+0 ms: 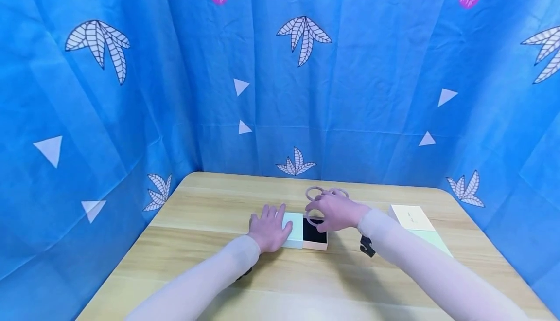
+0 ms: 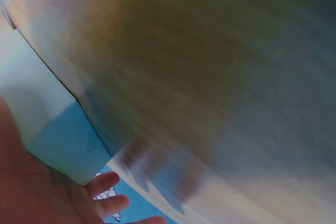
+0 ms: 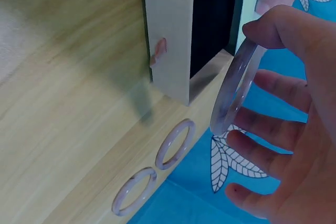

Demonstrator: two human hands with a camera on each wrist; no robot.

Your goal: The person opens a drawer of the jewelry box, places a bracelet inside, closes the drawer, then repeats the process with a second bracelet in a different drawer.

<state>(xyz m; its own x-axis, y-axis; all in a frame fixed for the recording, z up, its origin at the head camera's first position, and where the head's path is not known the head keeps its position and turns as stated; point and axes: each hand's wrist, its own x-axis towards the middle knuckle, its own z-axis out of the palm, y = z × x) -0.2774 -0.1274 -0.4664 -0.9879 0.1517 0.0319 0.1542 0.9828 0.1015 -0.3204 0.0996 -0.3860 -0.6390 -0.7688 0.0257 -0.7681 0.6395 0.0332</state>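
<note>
Right fingers pinch a bangle — left fingers (spread apart) rest on the half-open box.

See a box on the table under the left hand, its tray rightward, a bangle nearby in the right hand; two bangles behind (toward the curtain), another box farther right.

Bangles pale lilac; box sleeve aqua, lining black; curtain blue, leaf-printed.
</note>
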